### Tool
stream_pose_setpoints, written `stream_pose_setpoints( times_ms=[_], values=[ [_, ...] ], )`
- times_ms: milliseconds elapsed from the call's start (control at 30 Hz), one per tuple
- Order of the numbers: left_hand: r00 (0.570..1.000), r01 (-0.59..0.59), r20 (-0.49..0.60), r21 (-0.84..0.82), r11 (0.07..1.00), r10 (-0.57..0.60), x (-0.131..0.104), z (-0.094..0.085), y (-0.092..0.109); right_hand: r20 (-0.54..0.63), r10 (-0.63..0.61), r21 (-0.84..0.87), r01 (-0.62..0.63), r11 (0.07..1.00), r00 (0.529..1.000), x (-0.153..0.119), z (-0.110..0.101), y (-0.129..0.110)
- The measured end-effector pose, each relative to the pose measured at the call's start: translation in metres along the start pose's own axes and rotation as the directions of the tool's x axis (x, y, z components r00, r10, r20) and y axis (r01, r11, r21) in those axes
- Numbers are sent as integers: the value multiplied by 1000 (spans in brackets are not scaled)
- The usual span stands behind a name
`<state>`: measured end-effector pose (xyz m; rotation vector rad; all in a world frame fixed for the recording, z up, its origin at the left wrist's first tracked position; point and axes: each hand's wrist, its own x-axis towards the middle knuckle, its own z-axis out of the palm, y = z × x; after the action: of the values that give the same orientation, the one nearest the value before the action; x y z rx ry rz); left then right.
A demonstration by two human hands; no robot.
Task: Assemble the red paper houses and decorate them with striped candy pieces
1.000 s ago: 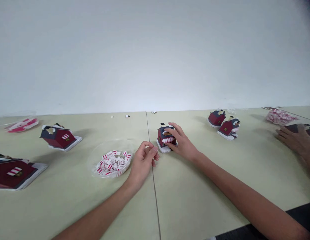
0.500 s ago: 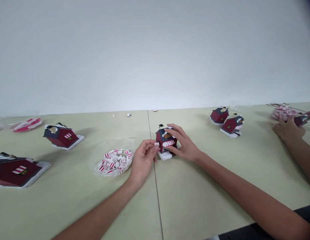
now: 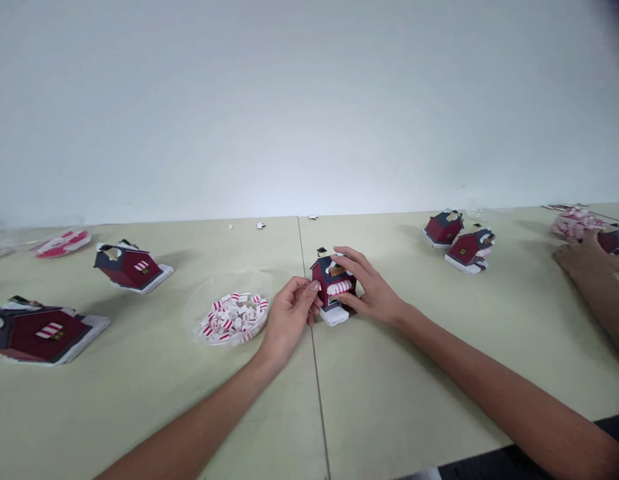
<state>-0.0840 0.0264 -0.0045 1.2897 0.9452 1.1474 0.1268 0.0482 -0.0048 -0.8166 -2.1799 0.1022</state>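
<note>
Moved in a bit with the left hand (image 3: 287,316) since the earlier frame, right up by the side wall of the little red house (image 3: 323,289). Just going off the head view here. Got left thumb and fingers pinched together, apparently on a small white piece (image 3: 318,285), mostly hidden now, so can't tell about actual contact with the wall. Holding the house with the right hand (image 3: 373,293), fingers curled from roof down to striped awning (image 3: 340,287). Can find the house upright on the worktop (image 3: 389,387), just right of the seam (image 3: 316,377), well in from the far edge. Looks like close-in, fiddly work at that wall now, rather than reaching into the bowl (image 3: 193,328) over to the left.
</note>
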Motion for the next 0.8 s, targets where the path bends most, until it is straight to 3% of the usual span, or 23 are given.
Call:
stream_pose_setpoints(
  times_ms=[367, 533, 800],
  values=[
    [996, -43, -81, -128, 991, 33, -1, 2, 1, 32, -11, -12, 11, 1000, 999, 0, 2, -1],
    [998, -8, -58, -164, 986, -2, 0, 3, 0, -76, 31, 71, -25, 997, 997, 0, 5, -2],
    [999, 29, -24, -287, 957, -38, 0, 3, 2, -75, 18, 37, -15, 999, 997, -2, 7, -1]
  ],
)
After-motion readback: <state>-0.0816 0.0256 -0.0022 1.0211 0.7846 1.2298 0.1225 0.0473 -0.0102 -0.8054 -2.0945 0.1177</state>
